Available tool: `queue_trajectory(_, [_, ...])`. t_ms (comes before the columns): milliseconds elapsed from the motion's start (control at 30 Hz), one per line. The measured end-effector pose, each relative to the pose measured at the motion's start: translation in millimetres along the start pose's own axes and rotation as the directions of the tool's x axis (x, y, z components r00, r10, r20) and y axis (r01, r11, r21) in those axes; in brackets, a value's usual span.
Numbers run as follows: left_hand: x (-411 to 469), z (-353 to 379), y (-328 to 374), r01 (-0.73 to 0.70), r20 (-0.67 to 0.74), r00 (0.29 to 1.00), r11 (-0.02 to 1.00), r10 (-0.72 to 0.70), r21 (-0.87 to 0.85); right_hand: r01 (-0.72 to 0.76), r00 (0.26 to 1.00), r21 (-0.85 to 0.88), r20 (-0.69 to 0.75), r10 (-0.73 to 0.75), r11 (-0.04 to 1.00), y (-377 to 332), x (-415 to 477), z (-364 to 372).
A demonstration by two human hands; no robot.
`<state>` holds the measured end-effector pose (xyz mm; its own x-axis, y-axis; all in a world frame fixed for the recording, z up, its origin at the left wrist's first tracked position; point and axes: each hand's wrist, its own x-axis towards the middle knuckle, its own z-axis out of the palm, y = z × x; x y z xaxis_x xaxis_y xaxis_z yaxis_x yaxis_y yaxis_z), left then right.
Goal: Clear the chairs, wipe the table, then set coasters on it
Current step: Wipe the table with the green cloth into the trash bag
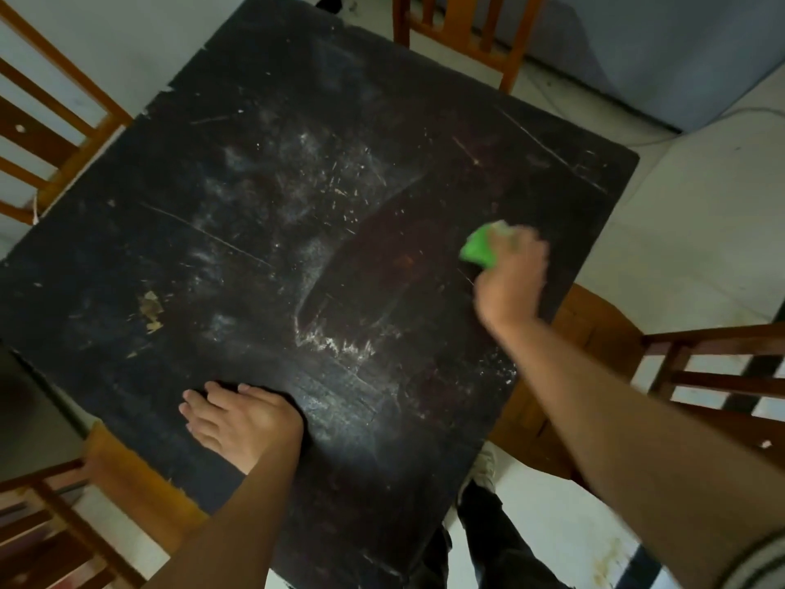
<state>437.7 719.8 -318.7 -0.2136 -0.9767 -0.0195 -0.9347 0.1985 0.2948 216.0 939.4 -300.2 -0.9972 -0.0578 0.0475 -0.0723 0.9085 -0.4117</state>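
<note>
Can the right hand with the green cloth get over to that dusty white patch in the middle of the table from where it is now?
Probably yes. The right hand holds the green cloth near the table's right edge, and the dusty patch lies on open tabletop to its left. The left hand rests flat at the near edge, out of the way.

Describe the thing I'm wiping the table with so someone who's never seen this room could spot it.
Start at the big dark scratched table ringed by wooden chairs. Near its right edge, the right hand grips a small bright green cloth pressed to the top. It is the only vivid green item in an otherwise brown, black and grey scene.
</note>
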Motion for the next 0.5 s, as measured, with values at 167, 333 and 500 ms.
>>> queue_trajectory(167, [-1.2, -3.9, 3.4, 0.013, 0.005, 1.0, 1.0, -0.013, -0.004, 0.358, 0.827, 0.304, 0.337, -0.451, 0.883, -65.5, -93.1, 18.3])
queue_trajectory(333, [-1.4, -4.3, 6.1, 0.024, 0.015, 1.0, 1.0, -0.023, -0.01, 0.222, 0.964, 0.126, 0.121, -0.237, 0.967, -3.3, 24.7, 2.3])
queue_trajectory(500, [0.4, -1.1, 3.6, 0.027, 0.011, 1.0, 1.0, -0.027, 0.012, -0.278, 0.96, -0.034, -0.014, 0.278, 0.96, 46.4, 116.3, -25.0])
